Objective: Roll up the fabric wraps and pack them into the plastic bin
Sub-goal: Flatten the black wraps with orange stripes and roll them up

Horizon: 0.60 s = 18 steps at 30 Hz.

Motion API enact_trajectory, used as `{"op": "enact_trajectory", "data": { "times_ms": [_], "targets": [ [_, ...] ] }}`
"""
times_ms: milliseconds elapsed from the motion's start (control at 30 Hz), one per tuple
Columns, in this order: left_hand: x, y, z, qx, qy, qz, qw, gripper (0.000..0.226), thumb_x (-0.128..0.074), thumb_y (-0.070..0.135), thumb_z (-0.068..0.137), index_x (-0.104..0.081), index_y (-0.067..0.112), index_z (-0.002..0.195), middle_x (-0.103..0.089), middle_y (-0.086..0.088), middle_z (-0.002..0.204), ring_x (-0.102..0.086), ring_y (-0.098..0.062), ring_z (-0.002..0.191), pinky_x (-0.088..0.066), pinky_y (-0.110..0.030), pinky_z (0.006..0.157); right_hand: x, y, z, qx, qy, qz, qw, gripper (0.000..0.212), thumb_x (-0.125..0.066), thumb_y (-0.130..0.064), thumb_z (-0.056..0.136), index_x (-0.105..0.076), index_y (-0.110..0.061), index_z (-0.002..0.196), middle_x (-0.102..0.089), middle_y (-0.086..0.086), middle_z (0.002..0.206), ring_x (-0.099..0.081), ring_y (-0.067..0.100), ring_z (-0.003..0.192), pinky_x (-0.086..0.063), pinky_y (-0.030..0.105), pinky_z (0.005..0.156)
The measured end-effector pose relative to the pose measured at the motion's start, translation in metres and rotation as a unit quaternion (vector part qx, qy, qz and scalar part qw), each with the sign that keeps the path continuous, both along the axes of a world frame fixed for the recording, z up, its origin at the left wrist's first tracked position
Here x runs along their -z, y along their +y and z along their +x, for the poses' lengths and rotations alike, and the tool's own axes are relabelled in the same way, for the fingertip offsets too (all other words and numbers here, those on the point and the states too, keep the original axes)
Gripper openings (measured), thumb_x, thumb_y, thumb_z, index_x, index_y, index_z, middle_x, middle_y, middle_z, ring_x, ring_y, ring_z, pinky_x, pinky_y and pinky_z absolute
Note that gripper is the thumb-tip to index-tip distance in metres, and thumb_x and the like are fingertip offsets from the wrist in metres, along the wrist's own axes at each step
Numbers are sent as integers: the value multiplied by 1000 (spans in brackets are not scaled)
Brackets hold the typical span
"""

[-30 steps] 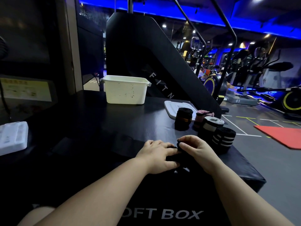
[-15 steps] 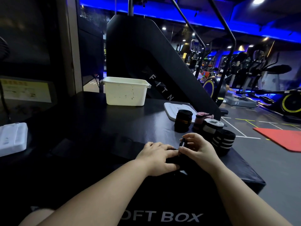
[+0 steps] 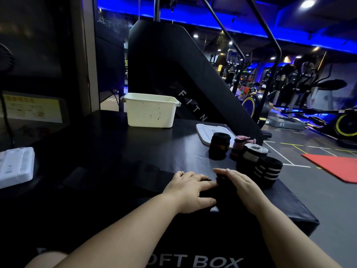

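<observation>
Gym soft box [image 3: 135,151] | our left hand [image 3: 188,190], right hand [image 3: 241,187] press flat on black wrap [image 3: 221,178] | slack could unravel it

Bare forearms [image 3: 123,235], bare left hand [image 3: 190,190] and right hand [image 3: 245,187]

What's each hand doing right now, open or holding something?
Left hand: open, fingers flat, pressing on the black wrap.
Right hand: lies over the wrap's rolled end, thumb hidden; grip cannot be told.
</observation>
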State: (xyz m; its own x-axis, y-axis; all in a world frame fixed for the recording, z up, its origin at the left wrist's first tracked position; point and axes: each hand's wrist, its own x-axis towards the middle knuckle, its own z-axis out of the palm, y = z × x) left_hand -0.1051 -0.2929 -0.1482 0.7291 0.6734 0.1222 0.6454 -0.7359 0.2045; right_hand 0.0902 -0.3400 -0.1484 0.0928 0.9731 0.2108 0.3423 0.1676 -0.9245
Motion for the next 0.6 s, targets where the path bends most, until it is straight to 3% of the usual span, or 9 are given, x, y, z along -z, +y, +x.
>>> {"op": "enact_trajectory", "data": {
  "times_ms": [233,333,433,600],
  "targets": [
    [-1,-1,-1,1,-5,-5,1000,59,-42,63,93,-26,49,148,-32,16,153,-23,-10,139,-10,-38,113,-8,-2,5,2,95,-54,994,38,-59,-4,93,-58,-24,125,-61,10,107,-65,17,91,-52,28,82],
    [-2,-2,-1,4,-7,-3,1000,57,-41,62,93,-27,50,147,-31,19,152,-24,-9,138,-10,-36,112,-10,0,6,-1,138,-58,989,37,-70,-13,79,-67,-22,115,-60,7,99,-61,16,83,-49,28,76],
    [-2,-1,0,3,-6,-4,1000,57,-42,62,93,-29,48,147,-30,19,153,-22,-9,139,-9,-36,112,-10,2,6,-35,156,-67,985,32,-68,-21,73,-73,-21,104,-62,4,89,-56,23,80,-47,34,73],
    [-1,-1,0,1,-6,-1,1000,58,-42,63,93,-31,45,147,-29,20,154,-21,-8,140,-8,-36,113,-7,6,5,-46,190,-59,979,30,-72,-8,72,-73,-18,100,-61,9,94,-56,23,84,-46,34,77]
  ]
}}
